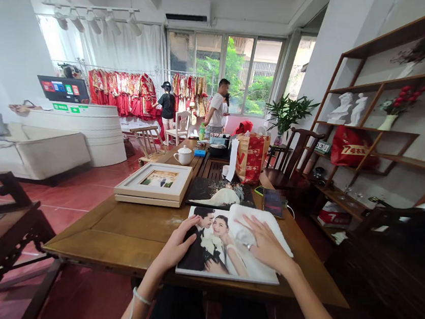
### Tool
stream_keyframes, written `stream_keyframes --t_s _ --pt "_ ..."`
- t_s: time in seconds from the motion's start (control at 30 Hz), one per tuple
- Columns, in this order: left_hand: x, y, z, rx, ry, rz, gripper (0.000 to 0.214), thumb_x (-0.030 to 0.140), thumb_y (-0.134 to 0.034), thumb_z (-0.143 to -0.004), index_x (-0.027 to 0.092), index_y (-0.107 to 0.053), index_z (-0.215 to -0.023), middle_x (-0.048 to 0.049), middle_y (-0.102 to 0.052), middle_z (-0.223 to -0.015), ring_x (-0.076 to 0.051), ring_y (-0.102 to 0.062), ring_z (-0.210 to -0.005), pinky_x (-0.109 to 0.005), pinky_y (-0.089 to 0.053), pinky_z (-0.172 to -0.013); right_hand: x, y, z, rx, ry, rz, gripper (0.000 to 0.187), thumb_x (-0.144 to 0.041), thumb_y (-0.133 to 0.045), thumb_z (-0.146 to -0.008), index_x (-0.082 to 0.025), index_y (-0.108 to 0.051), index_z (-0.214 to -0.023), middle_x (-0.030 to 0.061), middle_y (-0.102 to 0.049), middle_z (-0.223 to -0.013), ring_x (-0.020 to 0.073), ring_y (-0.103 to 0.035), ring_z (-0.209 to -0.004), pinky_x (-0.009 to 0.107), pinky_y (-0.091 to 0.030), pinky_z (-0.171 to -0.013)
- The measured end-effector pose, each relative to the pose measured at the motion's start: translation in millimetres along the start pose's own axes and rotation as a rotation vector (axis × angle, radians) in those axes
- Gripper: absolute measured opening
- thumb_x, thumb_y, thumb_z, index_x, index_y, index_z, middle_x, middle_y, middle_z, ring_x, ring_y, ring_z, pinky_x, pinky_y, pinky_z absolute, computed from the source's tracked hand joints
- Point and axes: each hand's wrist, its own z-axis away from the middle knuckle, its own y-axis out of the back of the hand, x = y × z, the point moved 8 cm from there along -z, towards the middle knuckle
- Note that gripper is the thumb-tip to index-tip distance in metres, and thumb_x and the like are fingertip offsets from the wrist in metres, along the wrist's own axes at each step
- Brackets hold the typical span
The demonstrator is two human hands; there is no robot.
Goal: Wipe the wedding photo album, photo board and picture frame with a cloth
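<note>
In front of me on the wooden table lies a white-edged wedding photo [207, 241] of a couple; whether it is an album or a panel I cannot tell. My left hand [178, 242] rests on its left edge, fingers stretched out. A folded white towel [272, 222] covers its upper right part. Flat on that towel, with spread fingers, is my right hand [266, 242]; a crumpled whitish patch shows under the fingers. Just behind lies a dark photo [216, 195] of a figure in a white dress.
Two stacked white picture frames [151, 188] lie to the left. Further back are a lidded white cup [184, 155], a blue box [200, 153] and a red paper bag [251, 159]. A phone [274, 203] with a cable lies right. People [216, 109] stand near red garments [124, 93].
</note>
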Motion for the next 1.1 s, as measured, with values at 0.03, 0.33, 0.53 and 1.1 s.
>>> stream_keyframes --t_s 0.03,0.33,0.53,1.1 --pt "-0.5 -0.2 0.0 -0.001 0.003 -0.001 0.043 0.021 -0.05 -0.084 0.023 -0.052 -0.128 -0.0057 -0.047 -0.141 -0.021 -0.034 -0.136 -0.043 -0.022 -0.115 1.8 0.6 -13.3 0.007 -0.017 0.014 0.072 -0.015 -0.046 -0.073 -0.033 -0.033 -0.142 -0.0027 -0.02 -0.153 0.0244 -0.012 -0.141 0.048 -0.009 -0.113" --pt "-0.1 -1.3 -0.4 0.009 -0.037 -0.013 0.042 0.021 -0.049 -0.085 0.022 -0.053 -0.127 -0.0075 -0.048 -0.14 -0.022 -0.035 -0.136 -0.044 -0.022 -0.115 -76.4 -15.6 -3.1 -0.022 0.197 0.018 0.083 -0.013 -0.05 -0.064 -0.037 -0.032 -0.142 -0.0032 -0.018 -0.154 0.0258 -0.007 -0.141 0.053 -0.003 -0.111" --pt "0.4 -0.3 -0.4 0.025 -0.045 -0.004 0.04 0.022 -0.05 -0.085 0.022 -0.054 -0.125 -0.0081 -0.05 -0.139 -0.022 -0.037 -0.134 -0.044 -0.023 -0.114 -97.0 -25.9 65.6 -0.079 0.319 -0.042 0.096 -0.008 -0.045 -0.055 -0.043 -0.026 -0.142 -0.011 -0.009 -0.154 0.0223 -0.003 -0.142 0.052 -0.002 -0.112" --pt "-0.8 1.6 -0.6 0.028 -0.032 0.01 0.041 0.023 -0.053 -0.083 0.024 -0.055 -0.124 -0.0063 -0.05 -0.138 -0.023 -0.038 -0.134 -0.044 -0.024 -0.114 -84.7 -21.1 -15.4 0.001 0.088 0.03 0.075 -0.024 -0.055 -0.072 -0.035 -0.031 -0.142 0.0017 -0.016 -0.154 0.0292 -0.005 -0.141 0.054 -0.001 -0.11"
